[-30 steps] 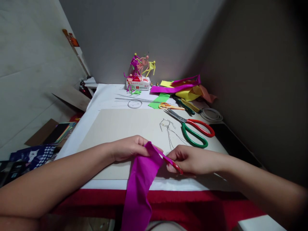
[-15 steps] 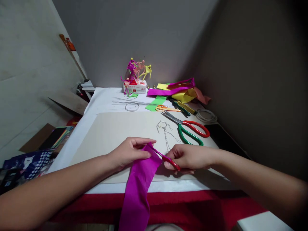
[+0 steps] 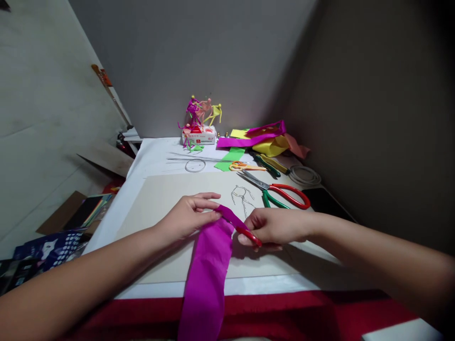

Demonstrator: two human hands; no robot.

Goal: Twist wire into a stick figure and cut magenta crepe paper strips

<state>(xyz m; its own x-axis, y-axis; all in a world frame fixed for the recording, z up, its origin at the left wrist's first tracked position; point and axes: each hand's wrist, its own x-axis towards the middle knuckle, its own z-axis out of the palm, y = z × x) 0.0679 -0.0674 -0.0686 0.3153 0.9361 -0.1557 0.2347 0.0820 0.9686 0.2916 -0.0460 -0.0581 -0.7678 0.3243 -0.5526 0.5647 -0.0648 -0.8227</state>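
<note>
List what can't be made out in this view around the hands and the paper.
- Red item: in the head view, the right hand hides most of it, so its kind is unclear.
- Purple strip: the head view's bottom edge cuts off its lower end.
- Box label: too small to read in the head view.

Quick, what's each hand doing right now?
Left hand: closed on a magenta crepe paper strip.
Right hand: closed on a slim red object, exact kind unclear.

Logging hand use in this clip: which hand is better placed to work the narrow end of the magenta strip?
Probably the right hand: its fingers pinch the red piece at that narrow end. The left hand sits further back, on the wider magenta crepe paper.
</note>
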